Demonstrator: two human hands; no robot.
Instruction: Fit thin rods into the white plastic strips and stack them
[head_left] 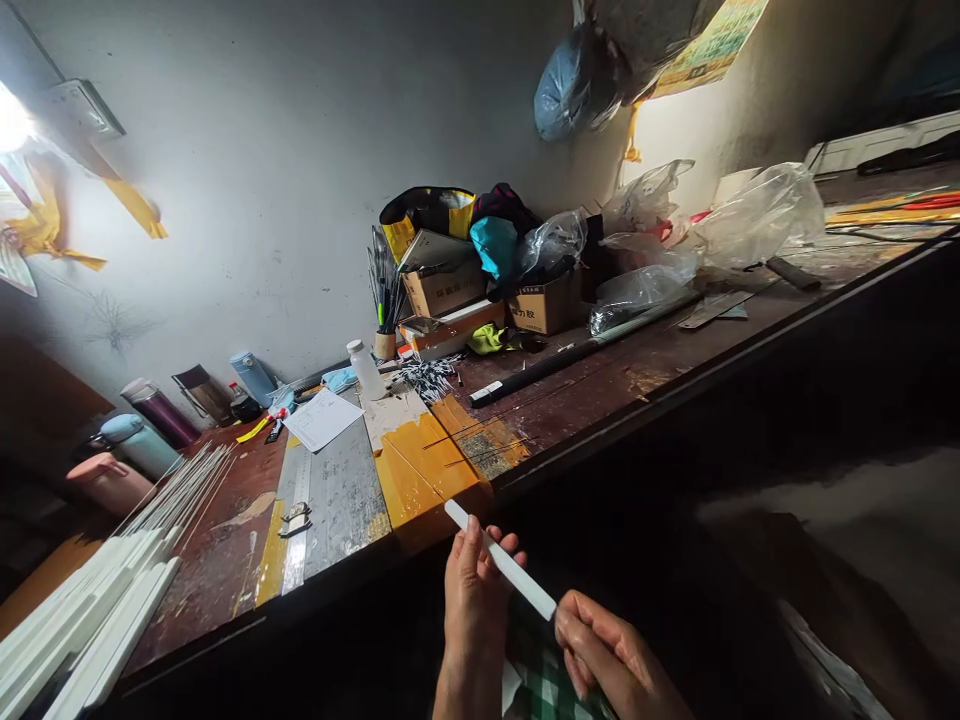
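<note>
Nearest the camera, below the near edge of the workbench, both hands hold one flat white plastic strip [501,560] in the air. The left hand [471,590] is pressed together around the strip's middle, thumb and fingers pinching it. The right hand [604,650] pinches the strip's lower end between thumb and curled fingers. The strip slants up and to the left; its free upper tip overlaps the bench's near edge in this view. Green checked fabric [544,680] lies beneath the hands.

On the dark wooden workbench [600,385], at the near edge, a yellow-painted patch [427,465] sits just beside a grey metal plate [341,495] with a steel ruler [294,520] along its left side. At the near left corner lies a stack of long white flat strips [82,620], with thin white rods [184,490] fanned out above it.

Mid-bench, a white paper sheet [322,418] lies beside a small white plastic bottle [365,368]. A long black tube [555,362] runs diagonally to the right.

Along the far edge, against the grey wall: a purple flask [159,410], a light-blue flask [253,378], a cup of thin dark rods [385,300], brown cardboard boxes [487,295], and crumpled clear plastic bags [750,215] towards the far right corner.
</note>
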